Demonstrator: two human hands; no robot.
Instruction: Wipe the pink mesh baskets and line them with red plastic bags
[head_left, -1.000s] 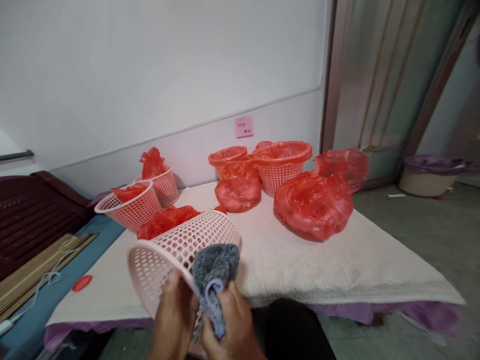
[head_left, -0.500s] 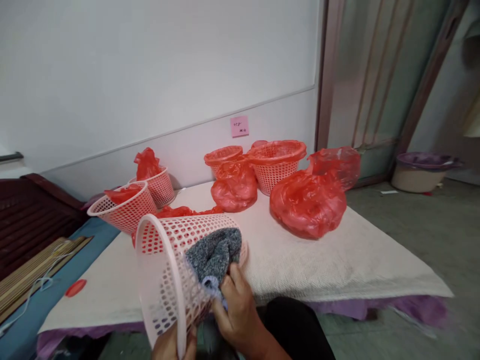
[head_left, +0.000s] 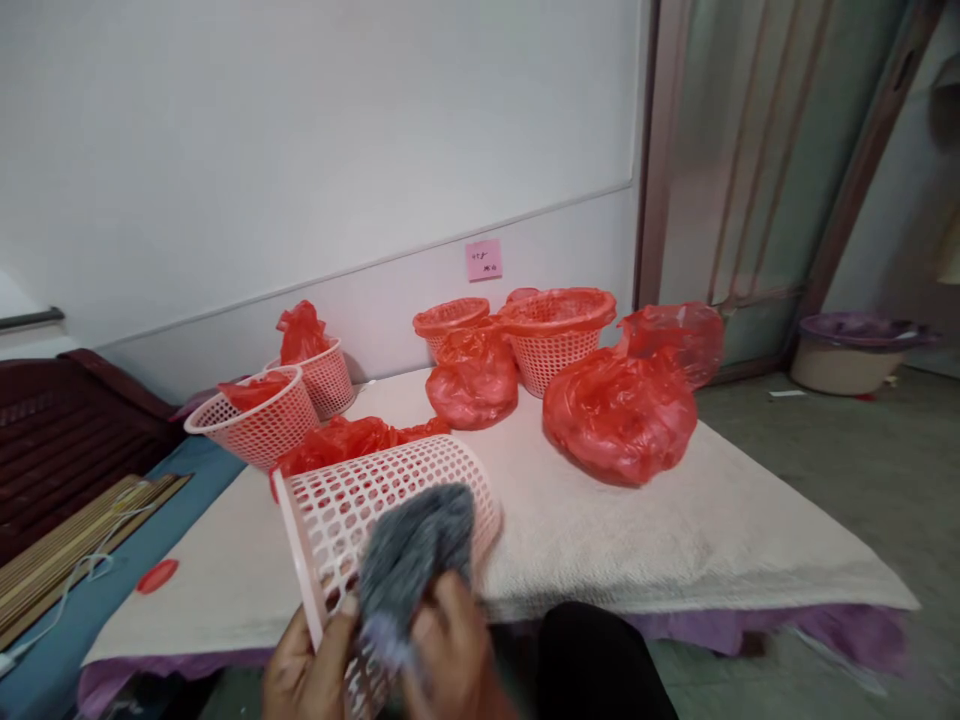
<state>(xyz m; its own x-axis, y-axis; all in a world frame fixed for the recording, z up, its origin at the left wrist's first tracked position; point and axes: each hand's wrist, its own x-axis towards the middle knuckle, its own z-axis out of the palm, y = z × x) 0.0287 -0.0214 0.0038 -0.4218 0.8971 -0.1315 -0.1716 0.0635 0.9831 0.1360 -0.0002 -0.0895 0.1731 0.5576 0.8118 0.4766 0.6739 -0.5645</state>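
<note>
A pink perforated plastic basket (head_left: 390, 470) lies on its side at the near edge of the covered table, its open rim facing left. My left hand (head_left: 311, 655) grips that rim, the thumb on the outer wall. Pressed against the basket's outside is a dark grey cloth (head_left: 420, 535) with a pale blue edge. My right hand (head_left: 450, 640) is closed on the cloth, slightly blurred by motion. A crumpled red plastic bag (head_left: 337, 440) lies just behind the basket.
Two pink baskets (head_left: 259, 420) holding red bags stand at the left. Red-lined baskets (head_left: 555, 350) and tied red bags (head_left: 622, 420) stand at the back and right. A red disc (head_left: 157, 576) lies on the white cover (head_left: 675, 540). A pink note (head_left: 484, 260) is on the wall.
The basket has turned, so its inside no longer faces me. My left hand has moved up and left along the rim. The cloth has shifted slightly down and left with my right hand.
</note>
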